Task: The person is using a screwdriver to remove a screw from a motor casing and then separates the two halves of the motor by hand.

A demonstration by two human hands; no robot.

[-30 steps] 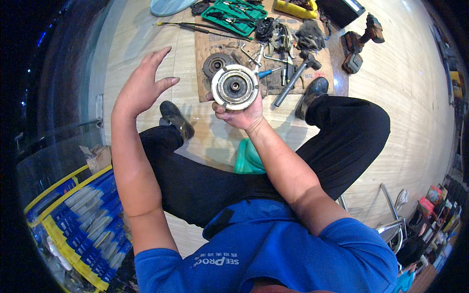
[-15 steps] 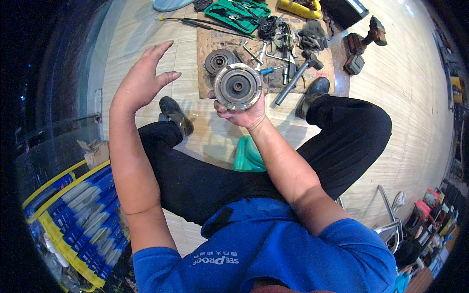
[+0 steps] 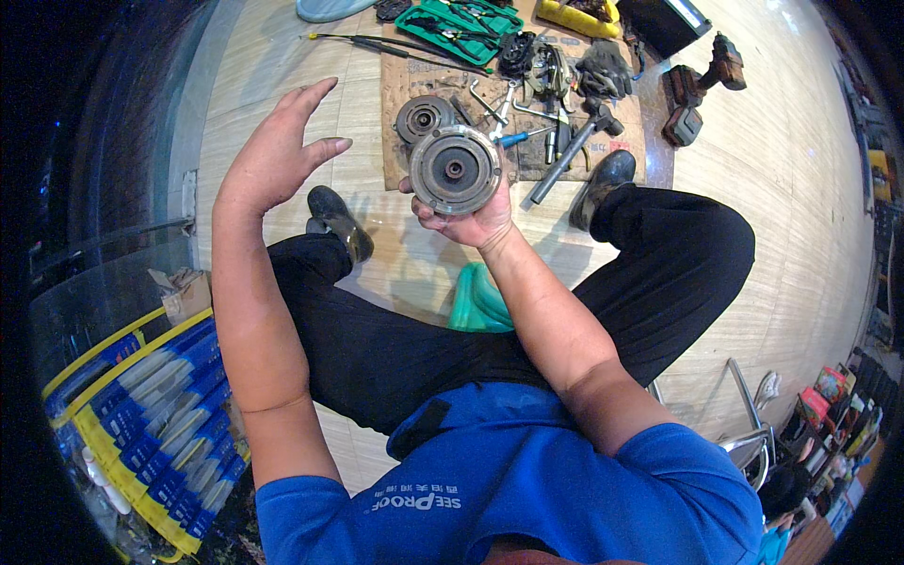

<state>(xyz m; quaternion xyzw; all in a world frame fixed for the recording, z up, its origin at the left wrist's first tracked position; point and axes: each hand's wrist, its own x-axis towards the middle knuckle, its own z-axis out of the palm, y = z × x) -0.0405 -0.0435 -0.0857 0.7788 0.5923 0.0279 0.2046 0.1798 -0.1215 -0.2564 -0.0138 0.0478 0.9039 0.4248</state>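
Note:
My right hand (image 3: 468, 221) grips a round grey metal pulley disc (image 3: 456, 169) from below and holds it up facing me, over my knees. My left hand (image 3: 281, 155) is raised to the left of the disc, fingers spread and palm turned toward it, holding nothing and not touching it. A second, darker round disc (image 3: 423, 118) lies on a cardboard sheet (image 3: 400, 155) on the floor just beyond the held one.
On the cardboard lie wrenches, a blue-handled screwdriver (image 3: 516, 138), a hammer (image 3: 568, 151) and gloves (image 3: 603, 68). A green tool tray (image 3: 455, 24), a power drill (image 3: 702, 80), long rods (image 3: 395, 47) sit farther off. Blue and yellow boxes (image 3: 151, 414) stand lower left; a green stool (image 3: 476, 301) is under me.
My right hand has turned the disc so its flatter face shows and shifted it slightly. My left hand has risen a little and stays open beside it.

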